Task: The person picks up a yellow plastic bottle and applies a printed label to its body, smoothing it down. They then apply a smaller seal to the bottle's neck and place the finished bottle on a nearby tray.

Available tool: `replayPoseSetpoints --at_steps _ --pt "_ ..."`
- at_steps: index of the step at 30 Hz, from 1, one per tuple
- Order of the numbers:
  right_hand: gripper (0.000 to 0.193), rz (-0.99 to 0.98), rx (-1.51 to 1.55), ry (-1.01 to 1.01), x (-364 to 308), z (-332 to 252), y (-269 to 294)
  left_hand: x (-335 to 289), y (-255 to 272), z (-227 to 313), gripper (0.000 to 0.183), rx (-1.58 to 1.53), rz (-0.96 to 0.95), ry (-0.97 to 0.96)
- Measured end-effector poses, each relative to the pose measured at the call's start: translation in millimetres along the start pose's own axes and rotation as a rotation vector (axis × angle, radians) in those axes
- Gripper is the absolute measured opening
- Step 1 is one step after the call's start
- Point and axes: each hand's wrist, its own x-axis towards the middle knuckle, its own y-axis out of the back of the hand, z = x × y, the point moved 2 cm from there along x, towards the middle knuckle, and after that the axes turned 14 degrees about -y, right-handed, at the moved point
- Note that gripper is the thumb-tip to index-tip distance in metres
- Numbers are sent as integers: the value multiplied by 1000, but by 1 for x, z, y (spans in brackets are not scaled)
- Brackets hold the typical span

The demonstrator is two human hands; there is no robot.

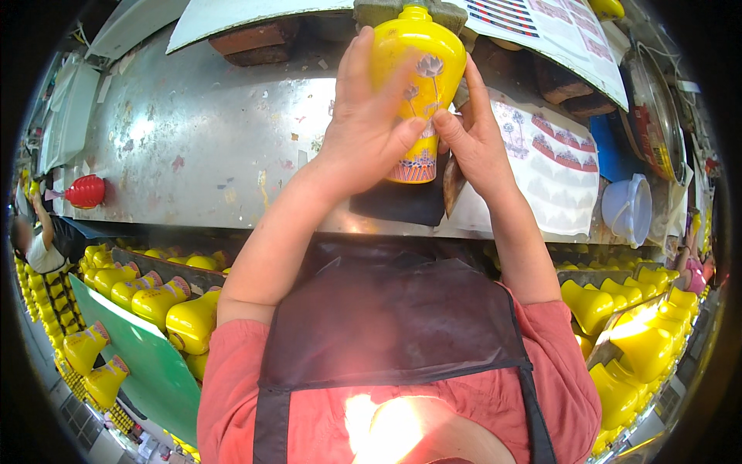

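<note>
Yellow glazed vase held betw. both hands over metal bench, long axis running approx. straight away from dark apron, neck end far, narrow foot near. Closed around right flank w/ R hand, thumb low on front; covered along left flank w/ L hand, reaching nearer neck (fingers blurred, can't tell if gripping or just laid on). Just below foot, dark cloth; to R, printed sheet, then pale bucket; far L, red ribbed item; either side of apron, more yellow vases
</note>
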Motion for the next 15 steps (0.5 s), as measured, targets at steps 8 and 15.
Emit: replayPoseSetpoints --at_steps 8,15 --pt "79 -13 -51 -53 -7 -5 13 -27 -1 -11 81 -621 233 375" --pt "89 24 -34 21 -6 2 -2 -37 -11 -11 83 -561 209 381"
